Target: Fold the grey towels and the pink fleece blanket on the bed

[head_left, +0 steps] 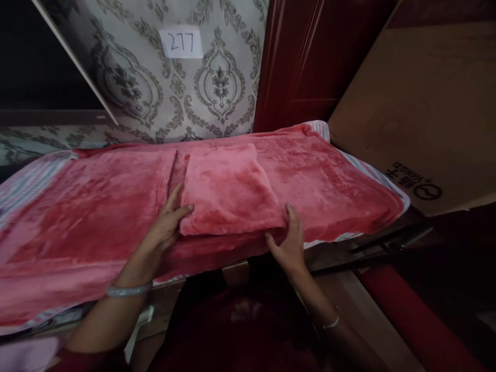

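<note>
A pink fleece blanket point(89, 206) lies spread across a narrow bed, over a striped sheet point(27, 183). Its folded section point(228, 188) forms a thick square on top. My left hand point(168, 219) presses against that section's left edge, its fingers apart, and a pale bangle circles the wrist. My right hand point(289, 243) sits at the front edge of the fold, with the fingers on top and the thumb lower down. Whether it pinches the fleece is hard to tell.
Damask wallpaper point(217, 82) with a paper note marked 277 point(181, 42) rises behind the bed. A dark red door point(294, 62) and a leaning cardboard sheet point(418, 113) stand at the right. Wooden bed framing, dark metal rods and a red floor strip lie below.
</note>
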Tool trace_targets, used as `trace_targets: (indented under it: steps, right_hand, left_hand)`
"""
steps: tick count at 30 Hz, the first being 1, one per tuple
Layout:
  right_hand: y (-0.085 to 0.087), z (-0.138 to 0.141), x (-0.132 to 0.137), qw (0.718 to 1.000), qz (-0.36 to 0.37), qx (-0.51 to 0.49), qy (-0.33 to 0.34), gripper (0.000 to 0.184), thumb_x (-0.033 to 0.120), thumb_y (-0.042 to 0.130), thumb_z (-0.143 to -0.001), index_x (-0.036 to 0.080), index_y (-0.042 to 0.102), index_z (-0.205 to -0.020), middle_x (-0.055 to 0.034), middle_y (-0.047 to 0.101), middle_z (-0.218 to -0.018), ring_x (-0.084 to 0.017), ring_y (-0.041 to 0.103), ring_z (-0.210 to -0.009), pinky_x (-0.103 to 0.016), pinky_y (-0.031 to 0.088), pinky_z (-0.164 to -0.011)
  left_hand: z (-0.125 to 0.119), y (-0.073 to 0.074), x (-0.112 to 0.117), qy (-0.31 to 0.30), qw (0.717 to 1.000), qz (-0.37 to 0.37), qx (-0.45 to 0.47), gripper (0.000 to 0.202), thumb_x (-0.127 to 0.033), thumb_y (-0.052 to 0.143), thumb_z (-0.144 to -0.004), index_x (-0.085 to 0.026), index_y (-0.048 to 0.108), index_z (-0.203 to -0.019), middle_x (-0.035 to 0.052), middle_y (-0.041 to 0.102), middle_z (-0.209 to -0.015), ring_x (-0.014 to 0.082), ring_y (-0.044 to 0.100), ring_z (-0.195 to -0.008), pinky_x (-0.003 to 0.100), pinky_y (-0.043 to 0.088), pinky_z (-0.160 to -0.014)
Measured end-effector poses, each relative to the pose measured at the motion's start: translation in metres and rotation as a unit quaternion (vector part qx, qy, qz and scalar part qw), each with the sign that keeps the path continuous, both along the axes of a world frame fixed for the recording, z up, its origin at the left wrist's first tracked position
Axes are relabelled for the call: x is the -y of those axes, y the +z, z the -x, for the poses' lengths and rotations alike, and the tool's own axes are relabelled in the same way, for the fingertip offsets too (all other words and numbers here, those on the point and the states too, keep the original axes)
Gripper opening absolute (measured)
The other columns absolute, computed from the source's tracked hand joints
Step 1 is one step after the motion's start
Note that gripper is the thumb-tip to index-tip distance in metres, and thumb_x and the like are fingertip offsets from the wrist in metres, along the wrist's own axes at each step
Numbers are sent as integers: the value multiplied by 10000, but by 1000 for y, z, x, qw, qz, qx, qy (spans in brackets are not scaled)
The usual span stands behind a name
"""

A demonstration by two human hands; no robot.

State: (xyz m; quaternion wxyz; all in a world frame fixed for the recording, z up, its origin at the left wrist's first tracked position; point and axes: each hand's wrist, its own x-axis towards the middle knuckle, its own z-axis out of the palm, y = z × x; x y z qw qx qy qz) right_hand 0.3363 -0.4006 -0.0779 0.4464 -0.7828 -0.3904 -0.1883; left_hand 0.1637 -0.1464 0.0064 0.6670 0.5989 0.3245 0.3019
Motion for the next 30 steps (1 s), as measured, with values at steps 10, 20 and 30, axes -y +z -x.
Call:
trace_targets:
  steps: [10,20,30]
  right_hand:
    - [3,-9,-30,998,-47,-40,6,767,231,555,-799,199,321,-1529,-160,494,-1430,-289,510,-1287,-529,464,-1086]
    - [17,13,-32,1000,5,20,-10,902,276,606,-825,254,160,-1609,-176,238,-1635,-373,246,-1502,-674,338,-1137]
    - [14,4,-50,998,-8,57,-40,958,121,582,-788,262,126,-1619,-168,50,-1698,-377,63,-1559,-692,248,-1166]
  left_hand:
    - [-1,18,-6,20,999,15,27,799,-138,790,-654,-321,588,-1405,33,709,-1214,245,696,-1080,291,619,-814]
    - [-26,64,-2,-22,991,84,105,787,2,634,-698,-258,551,-1436,-3,728,-988,40,594,-513,116,479,-451]
    - [-42,93,-5,-35,987,99,122,658,7,617,-728,-197,575,-1352,-72,592,-701,20,473,-382,96,364,-354]
